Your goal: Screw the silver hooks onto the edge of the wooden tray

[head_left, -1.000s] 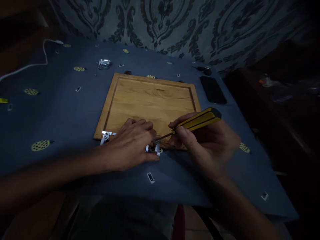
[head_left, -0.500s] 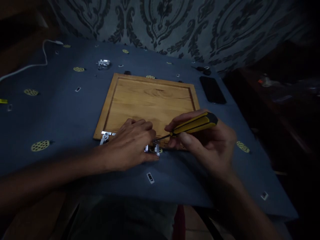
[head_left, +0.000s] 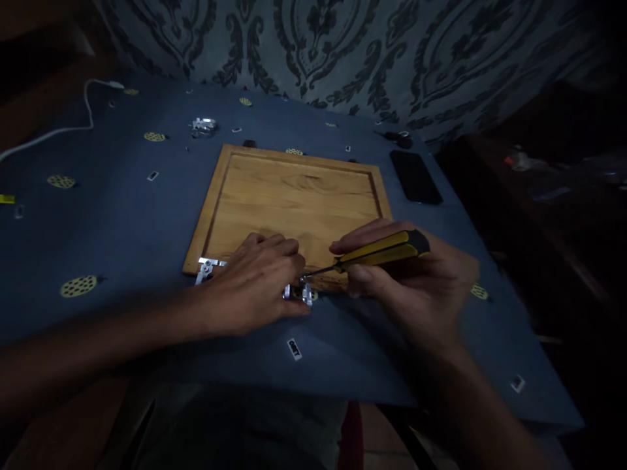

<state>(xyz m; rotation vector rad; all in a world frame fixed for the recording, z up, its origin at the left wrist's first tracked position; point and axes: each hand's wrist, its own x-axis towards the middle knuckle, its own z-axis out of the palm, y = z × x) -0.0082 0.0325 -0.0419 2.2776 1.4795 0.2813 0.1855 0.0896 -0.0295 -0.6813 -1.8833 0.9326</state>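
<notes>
A wooden panel [head_left: 298, 189] with a raised frame lies flat on the table. At its near edge my left hand [head_left: 262, 277] grips a silver metal hinge [head_left: 307, 294], pressing it against the wood; the fingers hide part of it. A yellow and black screwdriver [head_left: 382, 253] is held in my right hand [head_left: 416, 287], its handle between thumb and fingers. The screwdriver's tip meets the hinge beside my left fingers; any screw there is too small to make out. Another silver hinge [head_left: 206, 266] sits at the panel's near left corner, partly behind my left hand.
Loose metal hardware [head_left: 203, 126] lies at the back left of the blue patterned tablecloth [head_left: 127, 222]. A black phone [head_left: 416, 177] and dark scissors [head_left: 399, 138] rest right of the panel. A white cable [head_left: 88, 108] runs along the left; a patterned wall [head_left: 343, 59] stands behind.
My right hand has shifted slightly right and its fingers have changed position around the screwdriver handle. The handle has tipped a little lower. My left hand and the panel look the same.
</notes>
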